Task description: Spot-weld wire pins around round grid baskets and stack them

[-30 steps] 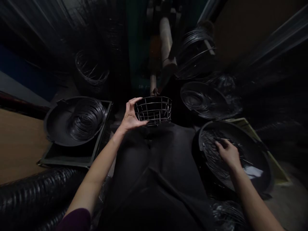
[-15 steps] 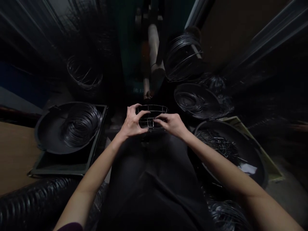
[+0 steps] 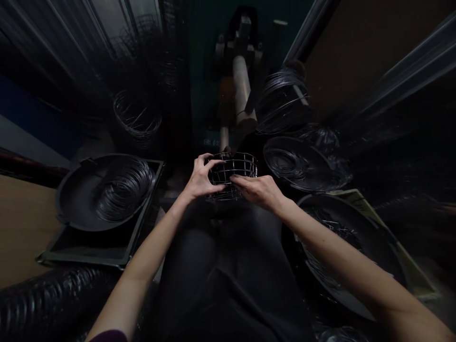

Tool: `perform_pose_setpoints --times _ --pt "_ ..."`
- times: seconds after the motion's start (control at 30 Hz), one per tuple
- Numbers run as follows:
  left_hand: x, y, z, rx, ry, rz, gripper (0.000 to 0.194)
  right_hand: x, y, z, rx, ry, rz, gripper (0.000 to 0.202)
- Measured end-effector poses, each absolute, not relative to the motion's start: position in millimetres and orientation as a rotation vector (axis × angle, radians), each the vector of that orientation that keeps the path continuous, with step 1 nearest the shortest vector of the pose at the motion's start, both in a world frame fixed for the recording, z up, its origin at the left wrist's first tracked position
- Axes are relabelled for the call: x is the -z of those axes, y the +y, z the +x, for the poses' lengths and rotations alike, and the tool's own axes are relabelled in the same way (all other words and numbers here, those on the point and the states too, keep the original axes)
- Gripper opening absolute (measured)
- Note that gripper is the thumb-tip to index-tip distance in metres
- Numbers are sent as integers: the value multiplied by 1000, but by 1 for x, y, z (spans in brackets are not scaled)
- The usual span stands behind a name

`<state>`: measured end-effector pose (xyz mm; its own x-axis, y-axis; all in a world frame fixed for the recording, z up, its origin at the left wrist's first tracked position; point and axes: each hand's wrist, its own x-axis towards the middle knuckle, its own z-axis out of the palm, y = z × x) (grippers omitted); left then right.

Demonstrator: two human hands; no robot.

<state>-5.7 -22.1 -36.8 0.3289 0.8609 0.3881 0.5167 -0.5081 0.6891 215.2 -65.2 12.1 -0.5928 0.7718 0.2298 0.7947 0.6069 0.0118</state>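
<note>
A round wire basket (image 3: pixel 245 164) of thin metal rods is held between my hands, just below the tip of a machine arm (image 3: pixel 224 137). My left hand (image 3: pixel 202 178) grips its left side, thumb low and fingers over the upper wires. At the lower right front, my right hand (image 3: pixel 258 189) has its fingers pressed together against the wires. Whether a loose piece of wire is in those right fingers is too dark to make out.
On the left, a dark pan (image 3: pixel 74 199) holds a wire coil (image 3: pixel 124 190) above a green crate (image 3: pixel 89 259). At right are a pan with a wire coil (image 3: pixel 285 161) and a larger pan (image 3: pixel 377 251) with short wire pieces. More wire coils (image 3: pixel 137 114) stand behind.
The basket has tipped so that more of its wire grid shows. My right hand has shifted slightly right and down along it. The whole view has moved a little.
</note>
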Motion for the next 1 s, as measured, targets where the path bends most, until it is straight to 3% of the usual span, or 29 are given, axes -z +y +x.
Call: perform_pose_setpoints --times 0.5,0.73,1.0 --pt "27 -4 -8 -977 1225 2150 68 -11 -52 217 92 -2510 -1342 31" --pt "28 13 -7 -1020 1246 2124 69 -1 -45 218 169 -2250 -1460 19" --pt "28 39 -9 -1011 1219 2126 67 1 -22 216 18 -2081 -1477 12"
